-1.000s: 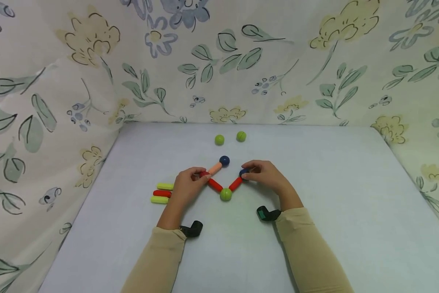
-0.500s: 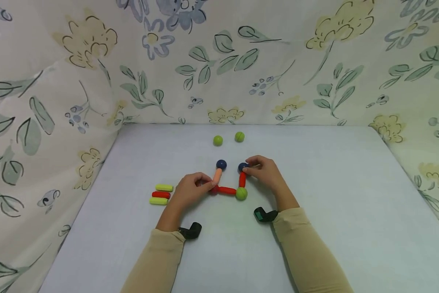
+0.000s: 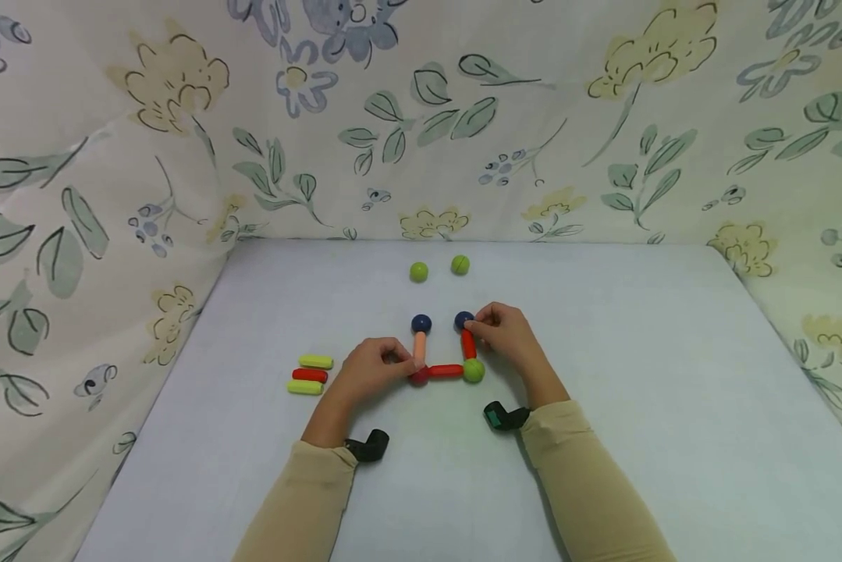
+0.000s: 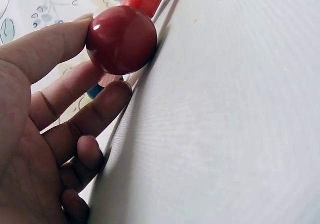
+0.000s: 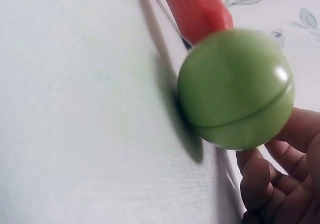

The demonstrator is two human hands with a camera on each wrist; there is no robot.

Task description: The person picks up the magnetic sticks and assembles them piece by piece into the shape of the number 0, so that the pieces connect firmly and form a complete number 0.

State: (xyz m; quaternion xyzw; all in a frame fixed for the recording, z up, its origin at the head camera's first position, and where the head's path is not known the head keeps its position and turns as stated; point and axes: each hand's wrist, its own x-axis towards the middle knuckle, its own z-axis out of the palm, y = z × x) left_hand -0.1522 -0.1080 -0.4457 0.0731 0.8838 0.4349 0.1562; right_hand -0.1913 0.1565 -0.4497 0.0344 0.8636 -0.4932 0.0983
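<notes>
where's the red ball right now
In the head view, the red ball sits below the picture's middle, pinched by the left hand, at the left end of a red rod whose right end meets a green ball.

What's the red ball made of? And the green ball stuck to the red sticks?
The red ball: glossy, maybe plastic or painted metal, since light glints off it. The green ball: probably smooth plastic, with a glint and a seam-like line.
</notes>
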